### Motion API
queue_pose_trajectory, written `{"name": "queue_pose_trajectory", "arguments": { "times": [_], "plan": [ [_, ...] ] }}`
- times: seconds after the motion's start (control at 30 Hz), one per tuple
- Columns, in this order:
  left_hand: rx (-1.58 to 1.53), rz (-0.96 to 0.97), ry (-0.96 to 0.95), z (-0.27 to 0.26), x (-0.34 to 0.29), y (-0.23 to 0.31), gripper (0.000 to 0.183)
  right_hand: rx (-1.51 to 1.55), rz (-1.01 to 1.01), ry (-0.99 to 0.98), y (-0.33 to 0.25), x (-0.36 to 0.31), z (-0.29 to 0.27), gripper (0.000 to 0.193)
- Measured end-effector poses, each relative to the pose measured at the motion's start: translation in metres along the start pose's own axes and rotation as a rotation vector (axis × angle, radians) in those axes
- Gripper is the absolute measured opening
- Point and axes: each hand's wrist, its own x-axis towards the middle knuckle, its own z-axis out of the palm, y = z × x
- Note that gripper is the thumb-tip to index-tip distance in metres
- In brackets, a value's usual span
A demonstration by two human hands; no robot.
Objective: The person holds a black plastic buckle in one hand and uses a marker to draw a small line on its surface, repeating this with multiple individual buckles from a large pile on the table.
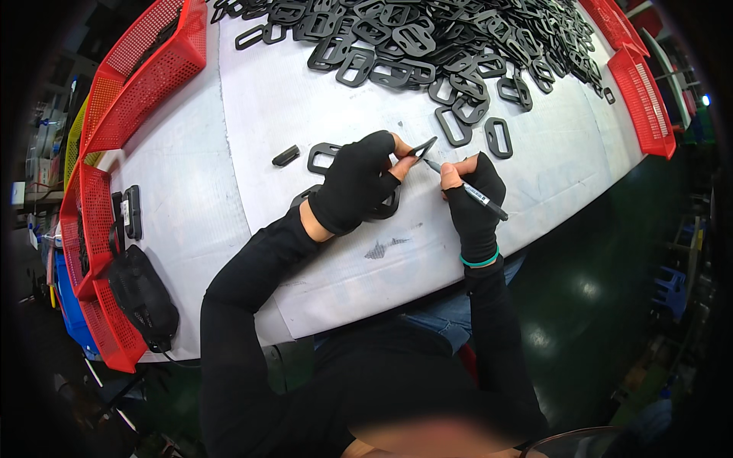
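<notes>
White sheeting covered the worktable (321, 290), and a great heap of black plastic buckles (427, 38) lay across its far side, with red mesh baskets (145, 69) along the left and right edges. My left hand (359, 183), in a black fingerless glove, pinched one black buckle (421, 148) between thumb and fingertips, tilted up off the sheet. My right hand (469, 191), gloved the same with a teal band at the wrist, was closed around a dark marker pen (467, 189), its tip just beside the lower edge of the held buckle. Another buckle (324, 158) lay flat to the left of my left hand, and more sat under my wrist. A small black piece (285, 156) lay farther left. A black pouch (141, 294) rested near the table's left edge.
</notes>
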Motion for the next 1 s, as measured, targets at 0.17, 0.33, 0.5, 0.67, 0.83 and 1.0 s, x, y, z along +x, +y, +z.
{"name": "queue_pose_trajectory", "arguments": {
  "times": [0.17,0.33,0.5,0.67,0.83,1.0],
  "plan": [
    [0.159,0.211,0.005,0.007,-0.009,-0.01,0.012,-0.07,-0.094,0.007,-0.007,-0.002,0.005,0.017],
    [0.245,0.249,-0.052,0.007,-0.011,-0.01,0.014,-0.132,-0.124,-0.002,-0.009,-0.003,0.005,0.016],
    [0.288,0.28,-0.044,0.009,-0.012,-0.01,0.015,-0.099,-0.126,-0.026,-0.008,-0.002,0.005,0.014],
    [0.297,0.281,-0.042,0.009,-0.011,-0.007,0.015,-0.13,-0.128,-0.032,-0.008,-0.002,0.004,0.015],
    [0.278,0.263,-0.029,0.007,-0.008,-0.009,0.016,-0.115,-0.105,-0.025,-0.009,-0.001,0.003,0.017],
    [-0.023,-0.139,0.013,-0.009,0.002,0.014,0.012,0.099,-0.014,-0.001,0.0,0.002,-0.004,0.019]
  ]
}}
